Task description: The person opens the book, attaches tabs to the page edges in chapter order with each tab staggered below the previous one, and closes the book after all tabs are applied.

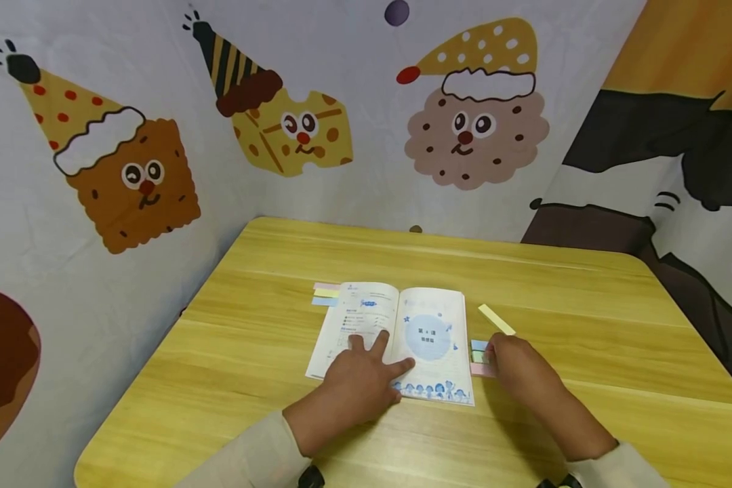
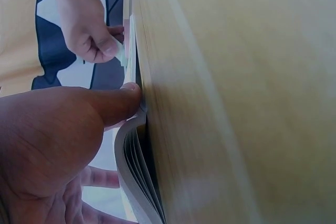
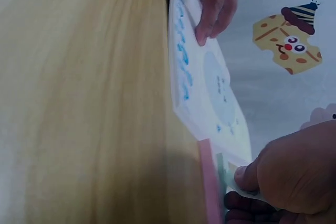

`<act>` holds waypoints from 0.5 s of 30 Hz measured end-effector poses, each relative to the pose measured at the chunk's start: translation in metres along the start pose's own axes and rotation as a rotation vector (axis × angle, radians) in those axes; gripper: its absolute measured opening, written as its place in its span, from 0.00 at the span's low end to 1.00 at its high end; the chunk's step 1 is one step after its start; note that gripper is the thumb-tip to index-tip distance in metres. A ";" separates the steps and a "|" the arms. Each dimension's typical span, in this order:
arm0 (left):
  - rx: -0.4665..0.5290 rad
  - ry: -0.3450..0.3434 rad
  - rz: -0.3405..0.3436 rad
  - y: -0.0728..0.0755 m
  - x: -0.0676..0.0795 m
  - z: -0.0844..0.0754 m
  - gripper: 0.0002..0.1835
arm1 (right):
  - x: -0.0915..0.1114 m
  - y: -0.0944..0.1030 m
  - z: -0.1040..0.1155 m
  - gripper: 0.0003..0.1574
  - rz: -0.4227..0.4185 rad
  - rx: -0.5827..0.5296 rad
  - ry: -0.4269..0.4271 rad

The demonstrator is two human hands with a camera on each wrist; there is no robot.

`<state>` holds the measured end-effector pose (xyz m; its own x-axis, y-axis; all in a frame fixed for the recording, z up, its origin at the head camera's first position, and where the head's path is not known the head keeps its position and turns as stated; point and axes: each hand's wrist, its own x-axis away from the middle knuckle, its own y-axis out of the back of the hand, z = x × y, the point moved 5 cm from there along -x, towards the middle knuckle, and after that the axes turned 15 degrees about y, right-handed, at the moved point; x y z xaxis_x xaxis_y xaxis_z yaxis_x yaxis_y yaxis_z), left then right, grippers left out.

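Note:
An open book (image 1: 433,379) lies on the table, its right page bearing a blue circle and a row of small blue figures. My left hand (image 1: 356,379) presses it near the spine with spread fingers, the thumb at the bottom edge. Right of the book, my right hand (image 1: 521,369) pinches a pale green sticky tab (image 2: 122,56) between thumb and fingers. Beside those fingertips lie a pink sticky tab (image 3: 209,182) and a blue one (image 1: 478,345), next to the page edge. A yellow sticky strip (image 1: 494,317) lies just beyond the right hand.
Pink, yellow and blue tabs (image 1: 326,293) stick out from the book's left edge. The wooden table (image 1: 219,352) extends around the book. Behind it hangs a white cloth (image 1: 366,196) with cartoon figures.

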<state>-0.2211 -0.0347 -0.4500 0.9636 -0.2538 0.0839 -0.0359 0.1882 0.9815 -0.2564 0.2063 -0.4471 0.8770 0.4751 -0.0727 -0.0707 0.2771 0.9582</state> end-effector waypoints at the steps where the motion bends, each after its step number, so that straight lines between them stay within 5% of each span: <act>1: -0.001 0.001 0.001 0.000 0.000 0.000 0.29 | 0.000 0.001 0.001 0.03 0.009 0.002 -0.004; 8: -0.008 0.002 0.002 0.001 0.001 0.000 0.29 | 0.003 0.008 0.008 0.13 0.056 0.009 -0.003; 15: -0.015 -0.002 0.000 0.000 0.001 -0.001 0.29 | 0.007 0.017 0.008 0.07 0.030 -0.066 -0.017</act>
<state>-0.2199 -0.0344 -0.4501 0.9632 -0.2554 0.0838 -0.0314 0.2026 0.9788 -0.2478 0.2073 -0.4290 0.8818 0.4700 -0.0389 -0.1278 0.3175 0.9396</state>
